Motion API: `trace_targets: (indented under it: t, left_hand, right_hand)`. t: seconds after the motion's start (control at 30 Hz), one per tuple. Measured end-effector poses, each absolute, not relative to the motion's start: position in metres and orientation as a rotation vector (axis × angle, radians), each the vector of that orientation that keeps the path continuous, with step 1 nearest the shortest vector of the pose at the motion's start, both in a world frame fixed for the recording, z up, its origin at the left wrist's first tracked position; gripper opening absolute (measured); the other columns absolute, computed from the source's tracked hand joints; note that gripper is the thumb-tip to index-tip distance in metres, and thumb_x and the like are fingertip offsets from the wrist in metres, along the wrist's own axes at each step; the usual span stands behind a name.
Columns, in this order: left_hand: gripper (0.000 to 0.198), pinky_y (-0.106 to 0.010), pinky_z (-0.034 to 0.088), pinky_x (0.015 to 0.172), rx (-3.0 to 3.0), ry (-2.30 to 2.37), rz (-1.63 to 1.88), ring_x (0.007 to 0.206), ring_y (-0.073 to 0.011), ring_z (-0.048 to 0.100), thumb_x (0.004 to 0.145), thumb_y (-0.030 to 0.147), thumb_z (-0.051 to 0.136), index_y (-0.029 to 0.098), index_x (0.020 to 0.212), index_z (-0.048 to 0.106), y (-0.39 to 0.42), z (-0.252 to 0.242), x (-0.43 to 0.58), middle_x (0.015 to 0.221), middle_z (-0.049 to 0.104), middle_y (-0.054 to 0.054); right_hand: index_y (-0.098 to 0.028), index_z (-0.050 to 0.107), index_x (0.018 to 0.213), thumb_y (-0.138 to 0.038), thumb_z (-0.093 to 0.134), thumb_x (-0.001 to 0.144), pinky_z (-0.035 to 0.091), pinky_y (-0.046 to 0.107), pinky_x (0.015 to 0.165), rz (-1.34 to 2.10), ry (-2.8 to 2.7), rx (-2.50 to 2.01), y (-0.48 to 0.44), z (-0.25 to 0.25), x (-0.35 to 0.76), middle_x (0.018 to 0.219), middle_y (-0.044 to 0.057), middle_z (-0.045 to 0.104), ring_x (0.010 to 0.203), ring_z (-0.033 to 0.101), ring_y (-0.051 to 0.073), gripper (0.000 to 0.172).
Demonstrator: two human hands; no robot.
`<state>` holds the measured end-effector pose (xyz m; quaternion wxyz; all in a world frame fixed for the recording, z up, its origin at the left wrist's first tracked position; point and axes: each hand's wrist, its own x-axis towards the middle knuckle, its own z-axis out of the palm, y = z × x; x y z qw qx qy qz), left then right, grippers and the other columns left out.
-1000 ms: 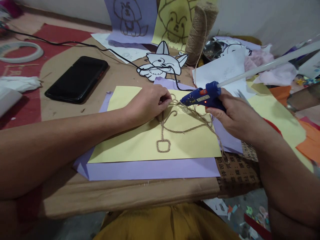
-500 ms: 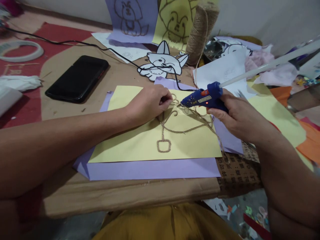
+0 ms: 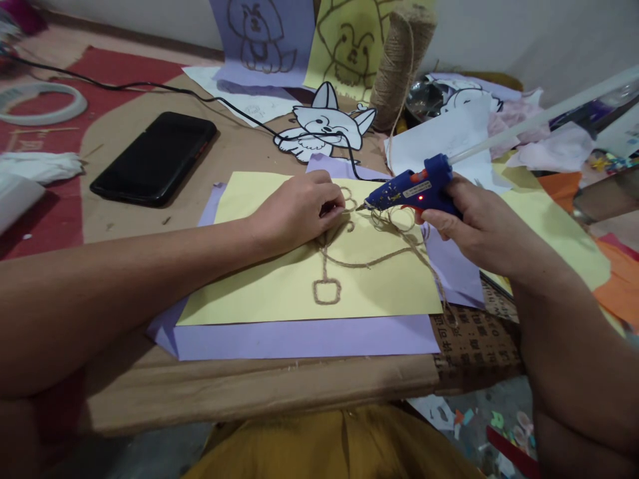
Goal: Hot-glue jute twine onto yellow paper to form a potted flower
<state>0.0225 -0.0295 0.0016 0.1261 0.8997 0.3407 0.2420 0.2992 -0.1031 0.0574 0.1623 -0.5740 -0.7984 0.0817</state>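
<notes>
Phone (image 3: 154, 158): black, flat on the table, far left.
Left hand (image 3: 299, 209): fingers curled together, pinching the twine (image 3: 324, 266) against the yellow sheet (image 3: 259, 286).
Twine: brown, mid-sheet, in loops with a stem ending in a small square; loose strands trail right.
Glue gun (image 3: 409, 191): blue, nozzle pointing left, just beside the left fingertips.
Right hand (image 3: 479, 229): clamped round the glue gun's grip.

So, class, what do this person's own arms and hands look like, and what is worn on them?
Nothing is worn. The left hand and right hand are bare: no gloves, and no ring, watch or bracelet shows. The left forearm and right forearm are uncovered to the picture's edge, so no sleeve is in view. The only clothing seen is a mustard-yellow garment at the lap.
</notes>
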Motion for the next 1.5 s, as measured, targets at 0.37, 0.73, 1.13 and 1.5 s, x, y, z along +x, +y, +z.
trace_targets:
  t: [0.37, 0.73, 1.13, 1.5]
  left_hand:
    - [0.018, -0.028, 0.047, 0.071, 2.617, 1.002, 0.730, 0.079, -0.0174, 0.062, 0.091, 0.022, 0.060, 0.015, 0.089, 0.076, -0.029, 0.000, 0.022, 0.093, 0.069, -0.009]
    - [0.018, -0.030, 0.048, 0.074, 2.606, 1.036, 0.730, 0.082, -0.0195, 0.063, 0.090, 0.024, 0.061, 0.016, 0.090, 0.076, -0.027, -0.001, 0.023, 0.090, 0.069, -0.009]
    - [0.018, -0.030, 0.050, 0.074, 2.615, 1.028, 0.727, 0.083, -0.0200, 0.064, 0.089, 0.024, 0.061, 0.017, 0.090, 0.077, -0.026, -0.002, 0.022, 0.091, 0.070, -0.009]
    - [0.020, -0.030, 0.051, 0.075, 2.590, 0.918, 0.786, 0.084, -0.0194, 0.066, 0.089, 0.021, 0.060, 0.016, 0.092, 0.080, -0.030, -0.001, 0.021, 0.094, 0.072, -0.010]
  right_hand:
    - [-0.017, 0.060, 0.130, -0.043, 0.054, 0.093, 0.054, 0.053, 0.082, 0.239, -2.283, -1.623, -0.102, 0.054, 0.296, 0.115, 0.016, 0.071, 0.099, 0.067, 0.038, 0.046]
    - [-0.020, 0.061, 0.128, -0.046, 0.052, 0.094, 0.055, 0.052, 0.082, 0.176, -2.319, -1.601, -0.107, 0.056, 0.289, 0.113, 0.015, 0.071, 0.099, 0.067, 0.038, 0.043]
    - [-0.021, 0.058, 0.129, -0.048, 0.054, 0.094, 0.055, 0.050, 0.080, 0.131, -2.321, -1.605, -0.111, 0.061, 0.291, 0.107, 0.013, 0.071, 0.097, 0.067, 0.038, 0.044]
    - [-0.017, 0.063, 0.117, -0.048, 0.054, 0.091, 0.055, 0.051, 0.078, 0.262, -2.219, -1.631, -0.100, 0.054, 0.298, 0.101, 0.013, 0.071, 0.093, 0.068, 0.036, 0.041]
